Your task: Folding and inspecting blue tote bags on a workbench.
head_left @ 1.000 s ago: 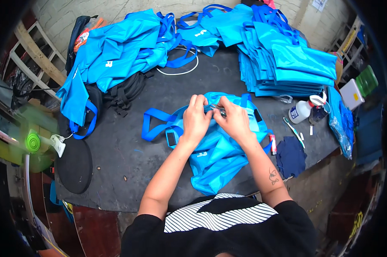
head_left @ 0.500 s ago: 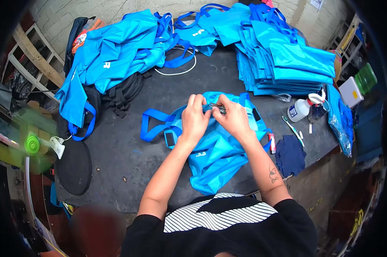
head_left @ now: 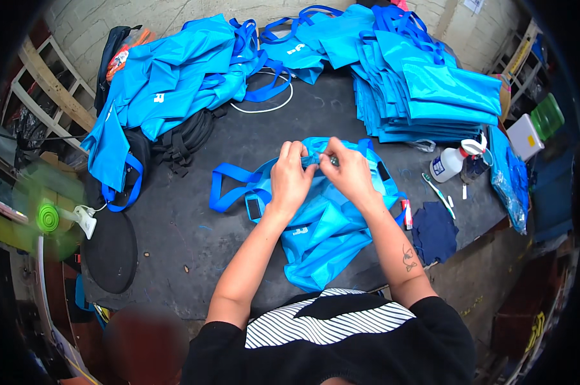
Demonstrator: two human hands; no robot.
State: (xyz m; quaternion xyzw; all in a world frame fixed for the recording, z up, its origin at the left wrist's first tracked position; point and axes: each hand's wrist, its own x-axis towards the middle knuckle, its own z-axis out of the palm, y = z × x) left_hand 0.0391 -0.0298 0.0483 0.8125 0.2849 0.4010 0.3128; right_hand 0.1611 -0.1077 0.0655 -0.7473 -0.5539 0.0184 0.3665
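Note:
A bright blue bag [head_left: 325,247] with darker blue strap handles [head_left: 229,187] lies on the black table in front of me. My left hand [head_left: 291,176] pinches the far edge of the bag near its middle. Close beside it, my right hand [head_left: 349,168] is closed around a small dark tool [head_left: 334,161], which shows only in part between the fingers. Its tip is at the bag's edge by my left fingertips, too small to make out. A black patch [head_left: 254,206] shows on the bag's left side, and a similar dark patch [head_left: 384,171] on its right.
A heap of blue bags [head_left: 168,83] lies at the far left, a neat stack [head_left: 424,96] at the far right. To the right are a white spray bottle [head_left: 447,165], a toothbrush [head_left: 438,194] and a navy cloth [head_left: 435,232]. A green fan [head_left: 47,217] stands left.
My right fingers have shifted slightly and cover more of the small tool, whose metal part showed between the hands before. The left hand and the bag have hardly moved.

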